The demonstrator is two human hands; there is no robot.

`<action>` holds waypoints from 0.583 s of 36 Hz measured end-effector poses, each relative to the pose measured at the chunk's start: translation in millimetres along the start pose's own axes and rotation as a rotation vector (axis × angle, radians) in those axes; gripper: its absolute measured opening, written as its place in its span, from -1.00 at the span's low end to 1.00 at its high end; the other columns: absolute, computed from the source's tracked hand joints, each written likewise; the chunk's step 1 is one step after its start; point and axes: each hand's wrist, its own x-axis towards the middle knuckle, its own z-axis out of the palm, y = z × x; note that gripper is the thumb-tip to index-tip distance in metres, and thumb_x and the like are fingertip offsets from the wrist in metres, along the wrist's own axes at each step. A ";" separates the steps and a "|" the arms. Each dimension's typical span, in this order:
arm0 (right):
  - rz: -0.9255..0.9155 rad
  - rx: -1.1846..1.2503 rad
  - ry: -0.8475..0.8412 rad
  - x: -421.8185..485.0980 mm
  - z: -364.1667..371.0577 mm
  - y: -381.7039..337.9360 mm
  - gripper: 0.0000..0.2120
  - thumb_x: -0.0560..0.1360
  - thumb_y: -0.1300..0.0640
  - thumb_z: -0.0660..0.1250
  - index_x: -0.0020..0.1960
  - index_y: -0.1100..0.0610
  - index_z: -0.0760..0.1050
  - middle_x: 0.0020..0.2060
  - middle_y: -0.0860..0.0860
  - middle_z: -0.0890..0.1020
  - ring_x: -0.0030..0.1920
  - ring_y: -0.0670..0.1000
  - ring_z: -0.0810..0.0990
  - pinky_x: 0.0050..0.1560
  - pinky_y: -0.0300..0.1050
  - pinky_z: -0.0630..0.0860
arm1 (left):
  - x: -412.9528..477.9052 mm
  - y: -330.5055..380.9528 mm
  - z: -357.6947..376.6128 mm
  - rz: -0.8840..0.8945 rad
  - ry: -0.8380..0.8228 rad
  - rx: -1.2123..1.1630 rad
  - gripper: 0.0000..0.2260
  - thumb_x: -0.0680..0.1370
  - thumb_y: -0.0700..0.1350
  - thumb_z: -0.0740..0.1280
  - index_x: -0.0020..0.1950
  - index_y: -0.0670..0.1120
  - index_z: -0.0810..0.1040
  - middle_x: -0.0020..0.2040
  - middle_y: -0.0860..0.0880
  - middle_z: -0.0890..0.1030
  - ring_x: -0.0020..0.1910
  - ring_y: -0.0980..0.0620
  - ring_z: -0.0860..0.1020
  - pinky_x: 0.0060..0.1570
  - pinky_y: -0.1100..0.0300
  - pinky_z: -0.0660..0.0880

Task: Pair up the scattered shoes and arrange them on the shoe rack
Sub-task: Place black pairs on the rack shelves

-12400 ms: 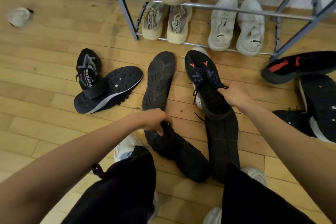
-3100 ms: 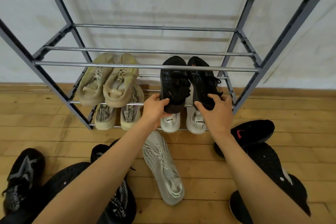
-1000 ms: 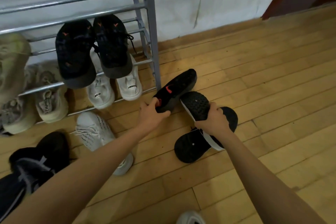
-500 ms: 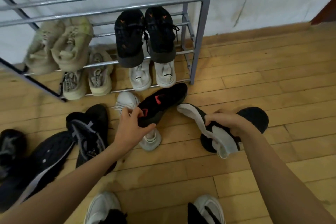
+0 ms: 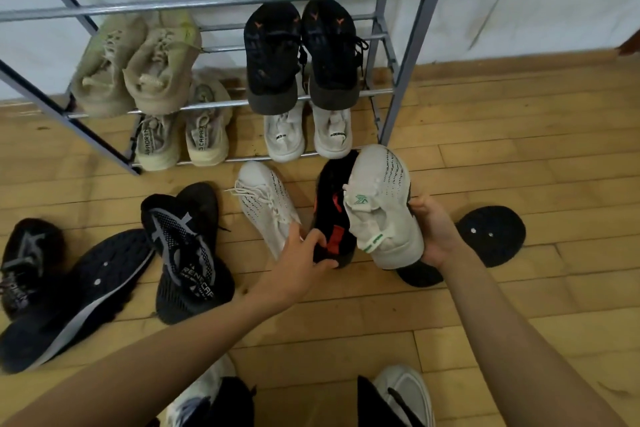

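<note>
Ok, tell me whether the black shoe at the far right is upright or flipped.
Flipped: the black shoe lies sole up on the floor; its dark tread faces the camera.

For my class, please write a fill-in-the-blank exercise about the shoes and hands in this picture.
1. The right hand holds a ____ knit shoe with green marks.
2. The left hand grips a black shoe with ____ marks.
3. The black pair on the shoe rack sits directly above a ____ pair.

Missing words: white; red; white
</note>
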 end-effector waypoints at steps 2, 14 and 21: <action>-0.011 0.010 0.005 1.3 2.9 2.2 -0.62 0.53 0.08 0.05 0.20 0.18 0.50 -0.02 0.14 0.65 -0.06 0.13 0.65 0.03 0.02 0.51 | 0.6 -1.5 -0.8 0.013 0.000 -0.019 -0.74 0.50 -0.01 0.39 0.08 -0.06 0.40 0.12 -0.01 0.24 0.00 -0.01 0.44 0.08 0.18 0.47; 0.078 -0.358 0.021 7.6 25.7 -7.8 -0.80 0.53 0.12 0.27 0.10 0.13 0.56 -0.08 0.10 0.69 -0.07 0.10 0.65 0.01 0.02 0.56 | -11.0 -19.3 2.9 0.158 -0.143 0.053 -0.74 0.59 -0.23 0.19 0.26 -0.10 0.51 0.18 -0.03 0.52 0.15 0.01 0.51 0.08 0.31 0.39; 0.068 -0.436 0.131 18.9 37.0 14.9 -0.76 0.47 0.17 0.33 0.14 0.11 0.54 0.12 0.08 0.64 0.17 0.11 0.57 0.30 0.09 0.42 | -14.3 -52.8 -29.5 -0.010 0.078 0.049 -0.78 0.53 -0.27 0.24 0.14 -0.12 0.56 0.17 -0.05 0.52 0.05 -0.04 0.56 0.03 0.19 0.46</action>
